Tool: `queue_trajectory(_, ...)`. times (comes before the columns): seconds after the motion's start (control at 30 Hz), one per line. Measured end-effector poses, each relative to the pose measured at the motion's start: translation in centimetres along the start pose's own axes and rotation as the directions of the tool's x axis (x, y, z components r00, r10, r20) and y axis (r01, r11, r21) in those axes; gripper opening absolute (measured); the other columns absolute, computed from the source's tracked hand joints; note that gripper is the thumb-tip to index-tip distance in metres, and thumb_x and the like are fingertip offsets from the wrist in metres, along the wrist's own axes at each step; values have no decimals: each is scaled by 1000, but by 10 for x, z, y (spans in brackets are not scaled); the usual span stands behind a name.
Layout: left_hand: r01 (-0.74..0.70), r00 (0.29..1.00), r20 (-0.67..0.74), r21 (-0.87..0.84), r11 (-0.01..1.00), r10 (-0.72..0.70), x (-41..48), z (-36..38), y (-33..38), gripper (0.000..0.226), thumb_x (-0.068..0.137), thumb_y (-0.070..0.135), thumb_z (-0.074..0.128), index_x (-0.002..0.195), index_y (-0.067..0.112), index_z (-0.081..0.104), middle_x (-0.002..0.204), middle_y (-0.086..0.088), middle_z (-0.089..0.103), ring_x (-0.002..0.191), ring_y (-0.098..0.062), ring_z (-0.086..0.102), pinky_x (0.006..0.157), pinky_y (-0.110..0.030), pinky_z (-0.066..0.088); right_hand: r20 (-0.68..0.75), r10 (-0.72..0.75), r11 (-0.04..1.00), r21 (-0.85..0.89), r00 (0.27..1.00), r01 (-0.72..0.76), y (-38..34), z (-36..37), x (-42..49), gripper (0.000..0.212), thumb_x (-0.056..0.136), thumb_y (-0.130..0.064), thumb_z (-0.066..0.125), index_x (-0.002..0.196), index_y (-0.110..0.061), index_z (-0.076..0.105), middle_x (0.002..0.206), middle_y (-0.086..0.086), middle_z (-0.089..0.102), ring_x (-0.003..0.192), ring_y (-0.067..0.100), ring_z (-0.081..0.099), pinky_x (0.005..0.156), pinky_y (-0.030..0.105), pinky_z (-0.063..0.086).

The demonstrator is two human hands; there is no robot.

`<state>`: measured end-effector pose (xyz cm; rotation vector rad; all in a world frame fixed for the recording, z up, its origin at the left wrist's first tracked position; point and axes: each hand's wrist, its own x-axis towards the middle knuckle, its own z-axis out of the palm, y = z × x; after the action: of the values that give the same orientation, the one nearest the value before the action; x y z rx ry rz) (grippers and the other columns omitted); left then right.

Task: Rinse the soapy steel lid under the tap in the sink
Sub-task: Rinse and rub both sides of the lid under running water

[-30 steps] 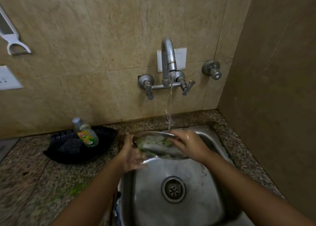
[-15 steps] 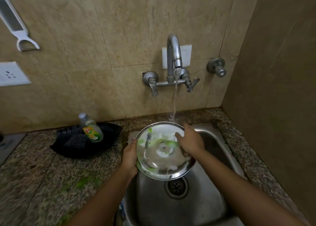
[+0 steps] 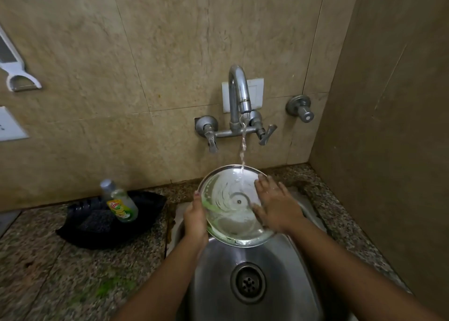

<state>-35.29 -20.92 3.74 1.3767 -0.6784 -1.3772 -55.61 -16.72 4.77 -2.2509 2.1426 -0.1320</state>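
A round steel lid (image 3: pixel 230 206) is held tilted over the back of the steel sink (image 3: pixel 218 284), its inner face toward me. White suds and green soap streak its left part. Water from the tap (image 3: pixel 239 95) falls onto its upper edge. My left hand (image 3: pixel 195 217) grips the lid's left rim, thumb over the edge. Spread flat with fingers apart, my right hand (image 3: pixel 274 204) lies on the lid's right side.
A green dish-soap bottle (image 3: pixel 120 203) leans in a black tray (image 3: pixel 109 223) on the granite counter left of the sink. The sink drain (image 3: pixel 248 283) sits below the lid. A side wall stands close on the right. A white peeler (image 3: pixel 14 63) hangs on the left wall.
The lid went from nearly flat to tilted up facing me and rose closer under the stream. Much of the green soap has washed off. My right hand moved to its right side.
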Motion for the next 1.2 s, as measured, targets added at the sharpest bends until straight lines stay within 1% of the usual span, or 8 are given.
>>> queue_trajectory(0.1, 45, 998, 53, 11, 999, -46, -7, 16, -7, 45, 95, 46, 47, 84, 10, 72, 91, -17, 75, 85, -33, 71, 85, -52, 56, -68, 12, 995, 101, 998, -5, -22, -2, 32, 77, 89, -56, 9, 153, -12, 7, 162, 9, 7, 150, 23, 3, 120, 40, 3)
queue_trajectory(0.3, 22, 1000, 19, -13, 1000, -22, 8, 9, 3, 44, 97, 41, 46, 83, 7, 69, 85, -16, 73, 76, -28, 69, 75, -36, 56, 74, -480, 866, 202, 874, 458, -52, -4, -13, 58, 101, -45, 20, 153, -27, 0, 161, -8, -5, 147, 8, -8, 117, 31, -6)
queue_trajectory(0.4, -11, 999, -32, 16, 1000, 11, 16, 2, 0, 43, 97, 39, 47, 80, 6, 68, 82, -14, 70, 71, -27, 66, 68, -33, 55, 76, -298, 952, 98, 951, 291, -9, 3, -14, 67, 93, -56, 12, 153, -27, 3, 162, -3, -1, 149, 15, -5, 119, 34, 0)
queue_trajectory(0.53, 77, 996, 48, 21, 997, -77, 4, 15, -12, 45, 95, 46, 48, 88, 8, 71, 91, -16, 74, 86, -32, 71, 86, -47, 56, -19, 19, 998, 54, 1000, -18, -9, 3, 31, 72, 93, -51, 15, 153, -11, 8, 162, 11, 7, 149, 25, 6, 120, 39, 6)
queue_trajectory(0.73, 104, 993, 59, -51, 993, -101, 11, 15, -3, 48, 95, 46, 47, 91, 4, 69, 93, -19, 72, 80, -29, 70, 71, -32, 54, 102, -474, 868, 222, 874, 445, -54, -7, 2, 58, 103, -38, 24, 153, -22, 0, 162, -4, -5, 148, 10, -7, 117, 30, -5)
queue_trajectory(0.87, 31, 999, -31, 15, 999, -31, 15, 5, 4, 42, 97, 39, 49, 76, 8, 67, 77, -14, 69, 69, -28, 66, 67, -32, 55, 66, -318, 946, 82, 946, 312, -3, 0, -6, 60, 98, -46, 16, 153, -24, 6, 162, -3, 1, 148, 13, -2, 117, 32, -1)
queue_trajectory(1.03, 130, 989, 68, 49, 990, -133, -2, 14, -7, 42, 94, 45, 51, 83, 10, 72, 85, -13, 75, 84, -32, 71, 87, -48, 56, -58, 23, 994, 110, 998, -17, -9, 5, 37, 69, 96, -46, 29, 153, -11, 12, 162, 8, 13, 149, 22, 8, 119, 39, 4)
queue_trajectory(1.2, 118, 992, 37, 29, 993, -119, -5, 18, 4, 48, 94, 47, 49, 84, 6, 72, 85, -16, 75, 80, -30, 71, 87, -43, 56, 92, -392, 910, 185, 915, 371, -60, -3, 15, 63, 102, -45, 23, 153, -20, -4, 162, -1, -8, 148, 12, -9, 120, 34, -3)
